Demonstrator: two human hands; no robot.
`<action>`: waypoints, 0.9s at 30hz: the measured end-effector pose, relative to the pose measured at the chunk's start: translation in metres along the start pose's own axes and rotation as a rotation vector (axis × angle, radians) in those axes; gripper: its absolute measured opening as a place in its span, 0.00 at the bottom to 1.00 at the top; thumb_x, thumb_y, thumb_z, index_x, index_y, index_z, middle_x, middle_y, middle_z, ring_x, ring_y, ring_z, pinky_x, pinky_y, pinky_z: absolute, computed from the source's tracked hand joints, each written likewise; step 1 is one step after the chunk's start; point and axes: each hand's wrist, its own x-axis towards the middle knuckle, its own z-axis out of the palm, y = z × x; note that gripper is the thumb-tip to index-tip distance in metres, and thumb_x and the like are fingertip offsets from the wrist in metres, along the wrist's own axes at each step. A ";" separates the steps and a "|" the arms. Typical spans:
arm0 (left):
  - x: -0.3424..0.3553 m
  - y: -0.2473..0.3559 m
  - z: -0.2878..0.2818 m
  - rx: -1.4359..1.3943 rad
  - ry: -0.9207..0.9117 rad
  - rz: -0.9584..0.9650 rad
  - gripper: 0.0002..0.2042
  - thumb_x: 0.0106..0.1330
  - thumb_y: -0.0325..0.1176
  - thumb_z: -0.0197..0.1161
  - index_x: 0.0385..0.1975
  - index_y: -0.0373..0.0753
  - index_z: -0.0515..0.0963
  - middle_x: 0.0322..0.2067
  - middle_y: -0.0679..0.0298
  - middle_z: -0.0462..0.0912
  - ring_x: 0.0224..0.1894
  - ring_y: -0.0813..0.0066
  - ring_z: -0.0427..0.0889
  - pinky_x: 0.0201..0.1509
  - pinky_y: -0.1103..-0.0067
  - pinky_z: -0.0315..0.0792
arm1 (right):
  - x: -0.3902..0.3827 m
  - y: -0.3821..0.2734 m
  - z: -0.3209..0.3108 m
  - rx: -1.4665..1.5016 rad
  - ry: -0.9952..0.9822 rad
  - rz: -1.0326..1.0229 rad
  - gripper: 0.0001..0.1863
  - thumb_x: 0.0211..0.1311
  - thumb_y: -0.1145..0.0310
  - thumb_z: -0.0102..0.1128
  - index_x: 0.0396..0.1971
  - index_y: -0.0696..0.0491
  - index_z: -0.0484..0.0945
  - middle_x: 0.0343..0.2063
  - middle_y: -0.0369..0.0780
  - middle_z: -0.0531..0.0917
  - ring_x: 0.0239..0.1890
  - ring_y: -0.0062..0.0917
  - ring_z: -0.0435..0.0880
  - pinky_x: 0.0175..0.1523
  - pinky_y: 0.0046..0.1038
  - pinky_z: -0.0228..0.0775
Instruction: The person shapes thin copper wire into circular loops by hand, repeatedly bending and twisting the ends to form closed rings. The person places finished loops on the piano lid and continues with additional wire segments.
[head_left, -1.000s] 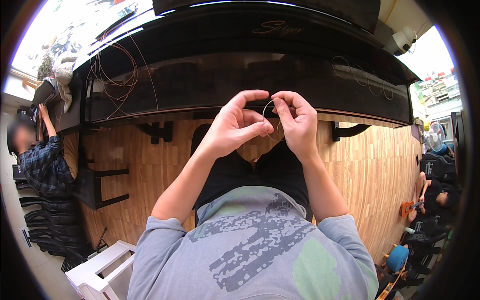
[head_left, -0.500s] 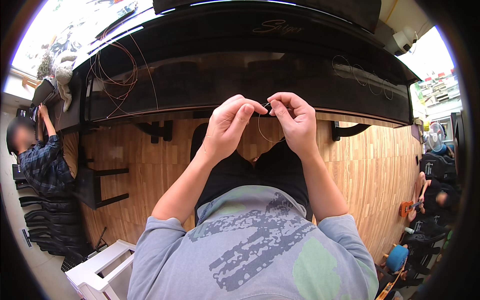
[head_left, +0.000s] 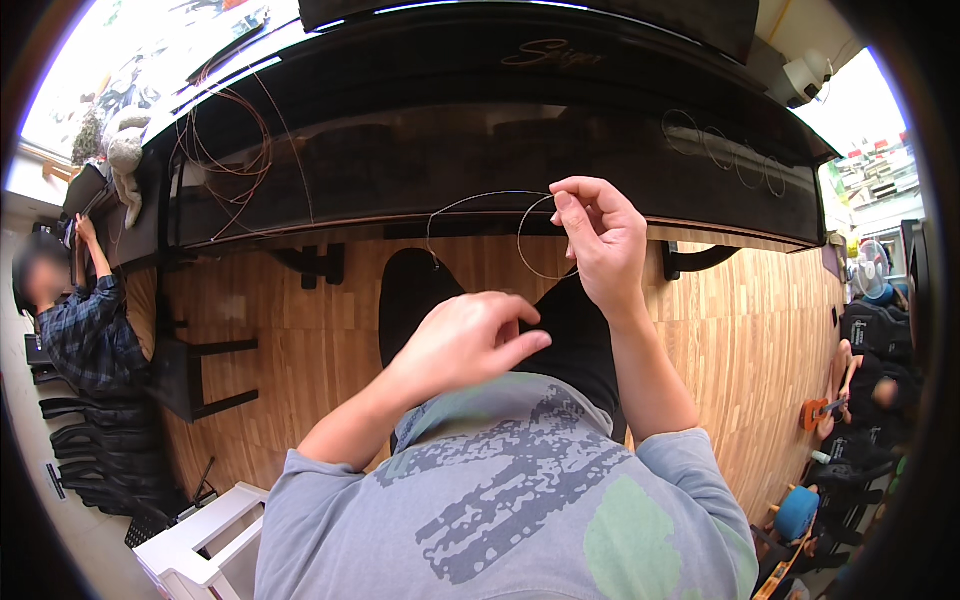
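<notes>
Right hand (head_left: 600, 232): pinching metal wire (head_left: 490, 194)
Left hand (head_left: 468, 342): seemingly empty
Loop (head_left: 519, 240): apparently formed beside right hand
Wire end (head_left: 436, 266): loose

The wire (head_left: 519, 236) appears smooth metal. The piano casing (head_left: 400, 175) is glossy. Floor (head_left: 730, 340) appears grained wood; shirt (head_left: 490, 480), matt cloth.

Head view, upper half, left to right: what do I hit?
Grey plush figure → coiled copper-coloured wire → thin curved silvery wire → bare right hand → looped pale wire → round white fan
</notes>
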 end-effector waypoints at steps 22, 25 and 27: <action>0.034 -0.019 -0.025 0.344 0.909 0.415 0.07 0.57 0.30 0.67 0.35 0.42 0.83 0.26 0.68 0.80 0.30 0.72 0.78 0.41 0.74 0.65 | -0.008 -0.016 0.007 0.252 -0.136 0.081 0.08 0.67 0.72 0.56 0.42 0.58 0.79 0.27 0.34 0.81 0.29 0.13 0.79 0.35 0.15 0.72; 0.033 -0.017 -0.028 0.014 0.778 0.326 0.06 0.60 0.28 0.65 0.35 0.38 0.83 0.25 0.65 0.81 0.27 0.74 0.79 0.37 0.77 0.69 | -0.008 -0.014 0.007 0.192 -0.141 0.055 0.08 0.67 0.73 0.55 0.43 0.57 0.78 0.28 0.34 0.80 0.31 0.13 0.78 0.36 0.16 0.72; 0.034 -0.019 -0.027 -0.308 0.685 0.253 0.05 0.62 0.27 0.64 0.35 0.35 0.83 0.25 0.64 0.81 0.27 0.77 0.79 0.33 0.80 0.71 | -0.008 -0.013 0.007 0.161 -0.147 0.046 0.08 0.67 0.74 0.55 0.43 0.57 0.77 0.29 0.34 0.79 0.31 0.13 0.78 0.37 0.16 0.72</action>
